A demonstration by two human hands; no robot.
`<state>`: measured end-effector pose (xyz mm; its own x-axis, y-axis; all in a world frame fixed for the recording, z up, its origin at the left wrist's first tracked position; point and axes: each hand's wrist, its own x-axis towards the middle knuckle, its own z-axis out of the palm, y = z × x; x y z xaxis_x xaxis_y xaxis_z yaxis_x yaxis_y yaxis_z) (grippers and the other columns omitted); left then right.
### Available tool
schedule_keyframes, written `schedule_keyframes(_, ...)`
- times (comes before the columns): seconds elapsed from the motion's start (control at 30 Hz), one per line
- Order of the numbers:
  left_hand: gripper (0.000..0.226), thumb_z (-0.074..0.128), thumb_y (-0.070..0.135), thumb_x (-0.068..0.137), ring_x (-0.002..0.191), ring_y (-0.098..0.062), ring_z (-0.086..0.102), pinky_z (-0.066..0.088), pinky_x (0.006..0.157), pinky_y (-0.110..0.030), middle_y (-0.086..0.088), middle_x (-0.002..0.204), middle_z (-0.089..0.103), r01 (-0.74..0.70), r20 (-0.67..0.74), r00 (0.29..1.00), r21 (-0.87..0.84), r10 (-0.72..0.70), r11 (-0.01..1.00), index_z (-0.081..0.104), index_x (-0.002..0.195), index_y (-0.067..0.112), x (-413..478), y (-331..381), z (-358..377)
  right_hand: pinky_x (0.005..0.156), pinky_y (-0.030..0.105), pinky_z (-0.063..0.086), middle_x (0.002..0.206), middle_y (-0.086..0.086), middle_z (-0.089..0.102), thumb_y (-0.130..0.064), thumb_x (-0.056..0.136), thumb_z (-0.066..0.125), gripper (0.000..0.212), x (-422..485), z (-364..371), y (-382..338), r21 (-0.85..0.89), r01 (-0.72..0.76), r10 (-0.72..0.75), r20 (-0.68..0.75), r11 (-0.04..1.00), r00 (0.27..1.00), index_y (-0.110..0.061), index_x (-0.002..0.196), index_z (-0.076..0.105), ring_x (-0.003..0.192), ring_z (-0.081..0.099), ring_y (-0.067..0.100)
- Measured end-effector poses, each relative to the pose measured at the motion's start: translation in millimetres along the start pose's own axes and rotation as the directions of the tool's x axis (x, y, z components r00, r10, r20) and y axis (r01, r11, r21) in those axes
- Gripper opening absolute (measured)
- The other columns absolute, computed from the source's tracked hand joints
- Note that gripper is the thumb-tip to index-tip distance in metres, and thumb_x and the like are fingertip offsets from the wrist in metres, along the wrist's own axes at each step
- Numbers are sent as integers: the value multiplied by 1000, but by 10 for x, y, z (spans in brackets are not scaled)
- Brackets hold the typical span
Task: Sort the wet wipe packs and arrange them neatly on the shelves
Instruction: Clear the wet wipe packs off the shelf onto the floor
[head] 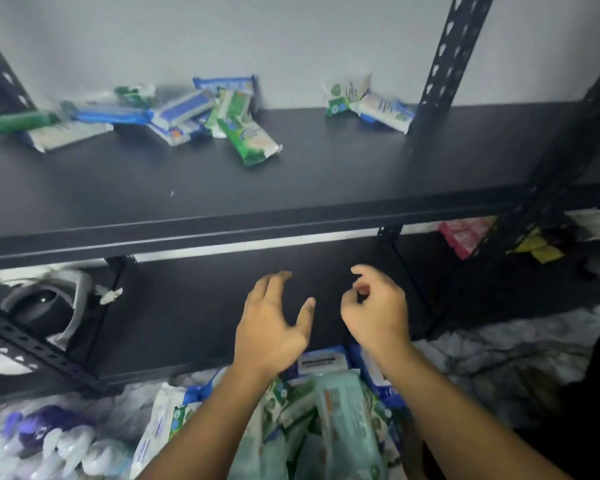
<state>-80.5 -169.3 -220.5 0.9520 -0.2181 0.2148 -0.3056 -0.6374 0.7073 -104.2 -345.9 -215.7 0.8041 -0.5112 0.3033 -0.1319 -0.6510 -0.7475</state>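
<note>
A loose pile of blue, white and green wet wipe packs [174, 116] lies at the back left of the upper black shelf [291, 174]. Two more white packs [368, 102] lean by the right upright. Below my arms, a heap of green, teal and blue packs [326, 403] lies on the floor in front of the lower shelf [187, 323]. My left hand [274, 323] hovers over the lower shelf with fingers spread and holds nothing. Just to its right, my right hand [378, 313] hangs with loosely curled fingers, also holding nothing.
Black perforated uprights [447, 60] frame the shelves. Pink [461, 233] and yellow packs [537, 247] sit on the lower shelf at the far right. White wrapping around a dark object [39, 299] fills the lower left. Purple and white packs [45, 441] lie at the bottom left.
</note>
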Motion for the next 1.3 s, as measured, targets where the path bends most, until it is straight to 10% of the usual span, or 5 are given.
schedule_keyframes(0.23,36,58,38,89,105,-12,58,51,86,-35,14,116,56,-371,-143,913,92,381,924,56,122,26,640,987,-721,64,30,48,77,-3,59,-14,75,57,26,991,-922,-877,57,506,-466,-312,861,828,-12,97,70,70,56,18)
schedule_keyframes(0.4,40,54,42,87,105,-18,57,52,86,-39,10,120,55,-371,-179,896,202,407,906,55,124,27,1344,1176,-826,81,34,52,99,-7,55,-13,79,64,32,1841,-1041,-903,-60,266,-269,-44,962,962,-24,110,67,93,56,17)
schedule_keyframes(0.73,50,56,42,89,118,-28,50,50,86,-42,-3,128,52,-418,-25,874,469,485,778,50,134,22,2849,1457,-544,96,47,38,139,-5,46,-42,91,56,60,3319,-604,-617,-434,133,-82,135,891,988,-34,147,36,126,43,27)
schedule_keyframes(1.3,39,56,33,92,115,-25,50,43,83,-33,-6,126,55,-283,42,910,790,412,544,53,127,15,4314,1598,183,91,47,33,116,-5,53,-65,80,58,54,3695,-396,-355,-404,-27,-38,-152,914,988,-25,117,53,116,41,25)
